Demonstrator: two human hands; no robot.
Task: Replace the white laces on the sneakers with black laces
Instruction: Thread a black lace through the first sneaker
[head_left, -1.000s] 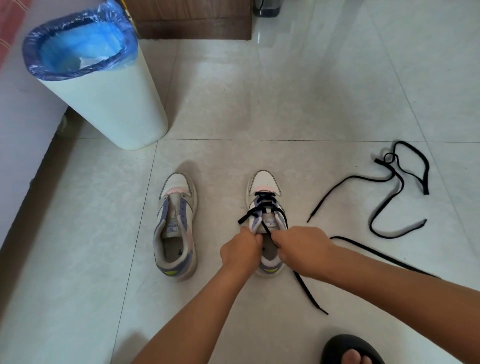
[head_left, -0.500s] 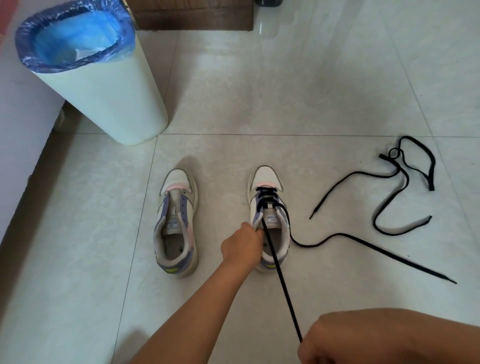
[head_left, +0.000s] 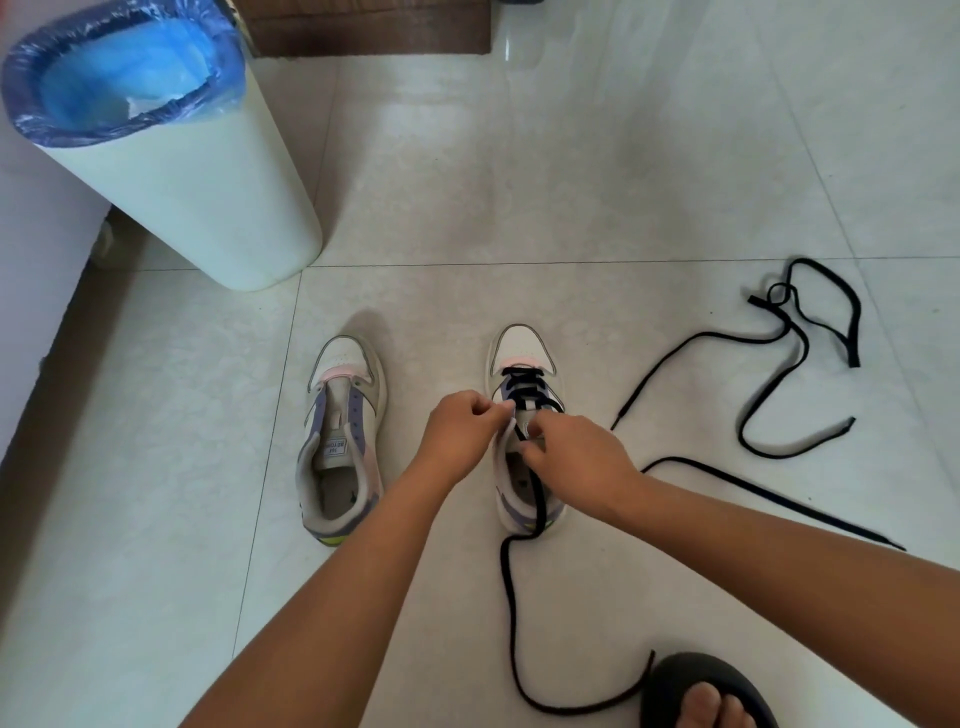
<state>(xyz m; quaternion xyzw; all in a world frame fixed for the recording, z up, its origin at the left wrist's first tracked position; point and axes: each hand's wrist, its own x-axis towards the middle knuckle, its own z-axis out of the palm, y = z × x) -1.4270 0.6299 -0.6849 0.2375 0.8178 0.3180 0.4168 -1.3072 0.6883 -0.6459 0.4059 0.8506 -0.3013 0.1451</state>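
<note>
Both bare forearms reach up from the bottom edge and meet just right of frame centre. The left hand (head_left: 457, 435) is curled, knuckles up, thumb and forefinger pinched together at its right side. The right hand (head_left: 576, 457) lies just beside it, fingers curled under. A bare toe (head_left: 711, 707) shows at lower right.

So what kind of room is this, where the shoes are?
Probably a room in someone's home, though which room is unclear. The sneakers sit on a glossy tiled floor, a white trash bin with a blue bag stands nearby, and a wooden furniture base shows at the top.
</note>
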